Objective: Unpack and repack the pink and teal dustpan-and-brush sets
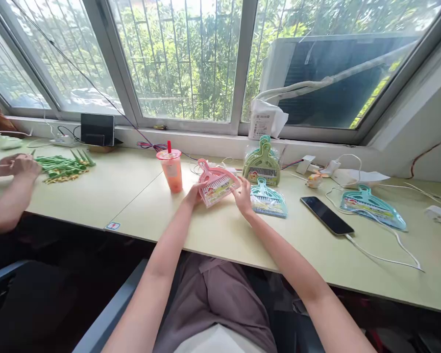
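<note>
Head view: the pink dustpan-and-brush set (217,189), in clear wrapping, is held above the near part of the pale table (139,211), in the middle of the picture, its handle pointing to eleven o'clock. The left hand (194,193) is partly closed on the set's nine o'clock side; the right hand (243,197) has its fingers bent around the three o'clock side, partly closed too.

Seen from the pink set, a lidded cup (172,171) of orange drink with a red straw stands between nine and ten o'clock. The turquoise set (269,201) lies at three o'clock, near the right hand, and the green sets (261,171) are upright at two o'clock, just behind it. A white packet (262,122) is on the sill between one and two o'clock. Farther off, between three and four, lies a dark phone (327,215) with a white cable (382,256) plugged in; beyond it is a second turquoise set (374,208), crossed by a cable. At nine o'clock, another person's hands (24,165) are beside green stems (64,166), with a dark tablet (97,130) at ten
</note>
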The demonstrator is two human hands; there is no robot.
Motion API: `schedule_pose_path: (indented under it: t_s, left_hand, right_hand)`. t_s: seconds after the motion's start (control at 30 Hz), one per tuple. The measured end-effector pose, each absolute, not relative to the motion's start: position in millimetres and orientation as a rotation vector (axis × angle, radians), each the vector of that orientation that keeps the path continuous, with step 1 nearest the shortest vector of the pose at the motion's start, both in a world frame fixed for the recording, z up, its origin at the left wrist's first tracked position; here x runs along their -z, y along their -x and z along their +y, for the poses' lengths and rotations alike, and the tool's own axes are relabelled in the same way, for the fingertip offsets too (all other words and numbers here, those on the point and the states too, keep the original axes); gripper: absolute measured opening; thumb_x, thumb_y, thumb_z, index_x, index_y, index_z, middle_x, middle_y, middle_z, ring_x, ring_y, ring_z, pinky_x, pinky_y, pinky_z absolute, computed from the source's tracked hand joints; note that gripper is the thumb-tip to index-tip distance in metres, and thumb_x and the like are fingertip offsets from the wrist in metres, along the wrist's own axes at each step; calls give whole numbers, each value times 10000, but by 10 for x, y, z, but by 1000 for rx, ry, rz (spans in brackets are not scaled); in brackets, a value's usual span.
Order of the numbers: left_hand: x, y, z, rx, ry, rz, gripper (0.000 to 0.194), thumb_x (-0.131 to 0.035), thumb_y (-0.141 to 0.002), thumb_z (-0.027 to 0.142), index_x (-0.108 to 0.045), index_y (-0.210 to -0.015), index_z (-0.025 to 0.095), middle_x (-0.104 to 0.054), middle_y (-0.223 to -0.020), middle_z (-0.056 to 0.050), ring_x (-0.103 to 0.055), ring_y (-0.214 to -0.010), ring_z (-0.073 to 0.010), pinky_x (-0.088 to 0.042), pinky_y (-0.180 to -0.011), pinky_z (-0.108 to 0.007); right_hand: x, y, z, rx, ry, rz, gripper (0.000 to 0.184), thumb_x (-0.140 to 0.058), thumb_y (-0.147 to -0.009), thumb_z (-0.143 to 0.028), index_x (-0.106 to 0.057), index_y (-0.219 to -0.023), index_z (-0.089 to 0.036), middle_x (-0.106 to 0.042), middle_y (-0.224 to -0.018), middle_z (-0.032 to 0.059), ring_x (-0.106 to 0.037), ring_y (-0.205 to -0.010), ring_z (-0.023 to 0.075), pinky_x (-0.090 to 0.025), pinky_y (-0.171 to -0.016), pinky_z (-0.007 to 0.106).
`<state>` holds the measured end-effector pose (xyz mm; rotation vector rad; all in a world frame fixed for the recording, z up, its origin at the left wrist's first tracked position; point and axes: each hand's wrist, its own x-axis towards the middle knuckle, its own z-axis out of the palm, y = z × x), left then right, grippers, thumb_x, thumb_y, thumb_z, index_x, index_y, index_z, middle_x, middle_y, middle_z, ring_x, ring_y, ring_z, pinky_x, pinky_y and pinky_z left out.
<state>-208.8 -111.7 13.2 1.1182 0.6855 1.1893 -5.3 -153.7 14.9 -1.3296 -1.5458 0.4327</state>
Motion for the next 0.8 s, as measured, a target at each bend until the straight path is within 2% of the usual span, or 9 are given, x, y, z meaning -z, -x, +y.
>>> schedule_pose_path:
  t_s: [0.07,0.13,0.27,0.4,0.47,0.57,0.67,0.73,0.8]
  left_hand:
    - [-103,2081,-1109,-1226,-1093,656,605,-712,-723,332,-550,-1283,171,-711,-1153,-105,-649,-1130,-313,-485,-1016,-480]
    - [-107,2039,-1110,-1248,-1083,632,542,-711,-747,330,-579,-1248,169,-724,-1111,-98,-664,-1095,-304,-497,-991,-449]
    - [-122,1979,-1125,-1190,-1060,605,488,-726,-752,329,-623,-1190,141,-743,-1008,-102,-695,-997,-301,-520,-919,-420]
    - [-99,1980,-1101,-1207,-1044,572,400,-713,-764,301,-654,-1125,141,-747,-970,-95,-700,-979,-299,-516,-925,-432]
    - [-84,1993,-1069,-1291,-989,559,362,-696,-769,288,-658,-1101,148,-745,-979,-90,-693,-1010,-296,-504,-957,-436]
    - [-75,2016,-1017,-1459,-863,548,369,-660,-772,261,-638,-1127,162,-739,-1012,-75,-677,-1059,-284,-488,-996,-438]
    - [-94,2013,-1008,-1553,-785,548,366,-599,-804,266,-624,-1154,162,-733,-1042,-71,-661,-1093,-281,-484,-1007,-443]
    - [-125,1985,-1041,-1557,-794,538,352,-568,-832,286,-627,-1156,160,-731,-1057,-75,-656,-1103,-283,-485,-1006,-442]
    - [-160,1948,-1090,-1514,-844,506,355,-567,-849,307,-629,-1166,160,-727,-1080,-76,-656,-1100,-284,-485,-1003,-444]
  right_hand:
    - [-158,69,-1648,-70,1339,-1759,433,-476,-938,-306,-494,-1369,-334,-404,-1517,61,-345,-1408,275,-380,-1066,476]
    - [-176,100,-1702,127,1270,-2002,369,-449,-968,-273,-556,-1318,-323,-479,-1463,65,-399,-1358,267,-318,-1078,459]
    - [-103,168,-1671,221,1194,-2320,268,-473,-990,-287,-636,-1193,-227,-656,-1215,103,-554,-1121,242,-315,-981,390]
    - [-21,167,-1624,304,1217,-2394,223,-506,-985,-305,-662,-1099,-194,-703,-1064,97,-578,-1032,233,-325,-886,342]
    - [-27,160,-1630,300,1263,-2370,273,-458,-1006,-343,-682,-997,-186,-714,-1018,94,-595,-999,229,-338,-845,330]
    - [-56,150,-1642,111,1423,-2195,415,-361,-1034,-388,-688,-884,-180,-729,-946,91,-634,-904,208,-370,-756,301]
    - [-59,119,-1608,-340,1454,-1900,413,-325,-1038,-412,-675,-982,-201,-740,-836,41,-648,-698,151,-399,-652,258]
    - [-47,84,-1558,-680,1329,-1687,372,-375,-1009,-470,-626,-1097,-210,-734,-788,11,-597,-522,113,-405,-563,239]
    - [-38,47,-1501,-927,1202,-1452,382,-496,-936,-536,-585,-1097,-202,-720,-764,2,-536,-417,88,-373,-465,226]
